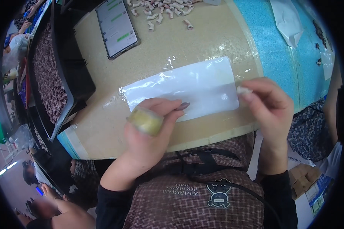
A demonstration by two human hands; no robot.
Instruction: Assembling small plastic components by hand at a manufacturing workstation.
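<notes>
My left hand point(151, 129) is closed, its thumb and forefinger pinching a small dark purplish-brown piece point(184, 106) over a white glossy sheet point(195, 86). A yellowish, translucent, roll-shaped thing point(146, 120) sits against the back of that hand; it looks like a roll of tape, and how it is held is hidden. To the right, just past the sheet's edge, my right hand point(271, 107) pinches a small whitish piece point(244, 91) between finger and thumb. What that piece is, I cannot make out. The sheet lies flat on the tan tabletop point(202, 42).
A phone point(118, 30) lies at the far left. Pale pinkish, tube-like pieces point(168, 9) are scattered at the back. A black tray point(78, 76) at left holds many dark shreds point(47, 68). A blue surface point(271, 49) and white wrapper point(286, 23) are at right. Other people point(65, 210) sit nearby.
</notes>
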